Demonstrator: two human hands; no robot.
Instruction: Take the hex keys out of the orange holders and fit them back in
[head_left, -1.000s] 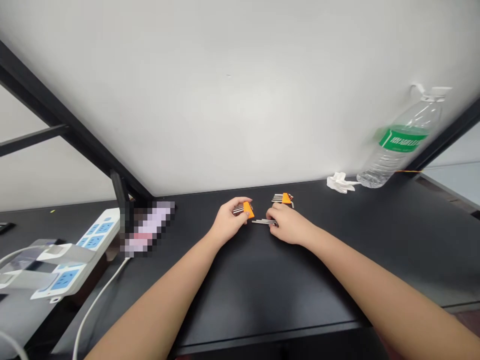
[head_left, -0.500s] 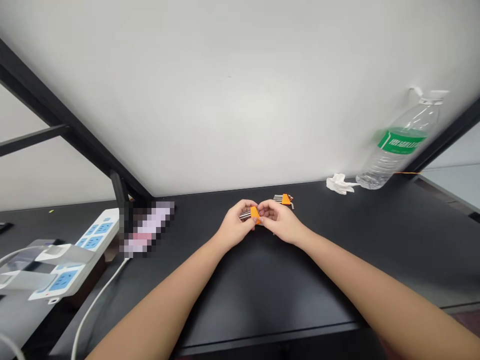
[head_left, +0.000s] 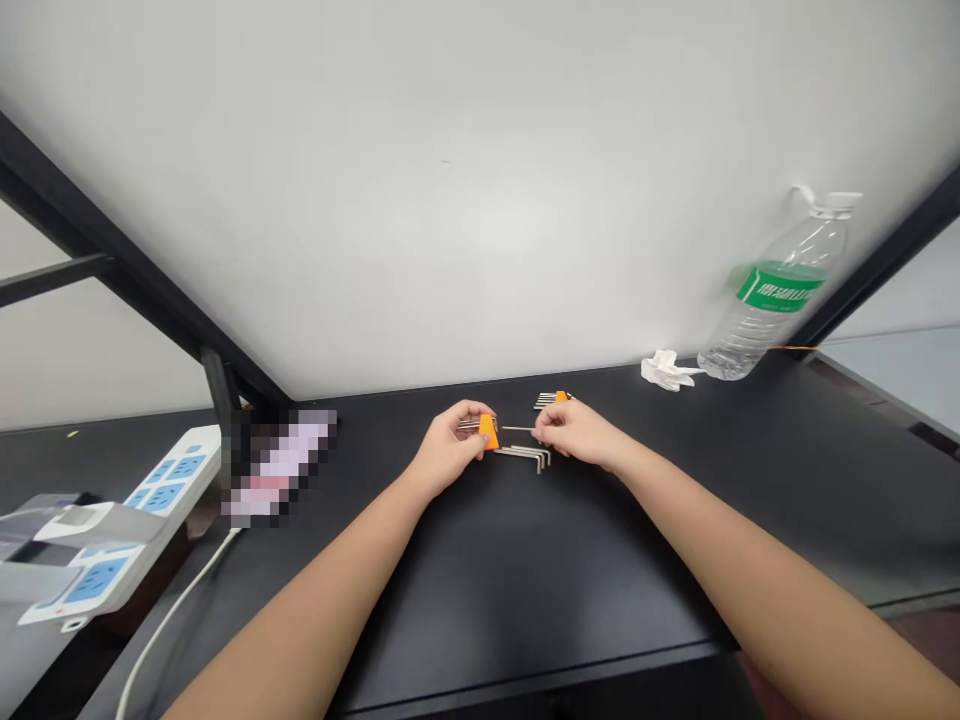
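My left hand is closed around an orange hex key holder, with metal keys poking out of its left side. Between the thumb and fingers of my right hand is a single hex key, its straight end pointing left at the holder, a short gap apart. Below, a few loose L-shaped hex keys lie on the black table, between the two hands. Behind my right hand a second orange holder with several keys lies partly covered.
A large clear bottle with a green label leans by the wall at right, a crumpled tissue beside it. At left are a white power strip with chargers, a blurred-out phone-like object on a white cable, and a black frame.
My right hand has drawn away from the orange holder to the right, a hex key now between its fingers. The loose keys on the table have come into view. The camera has shifted slightly.
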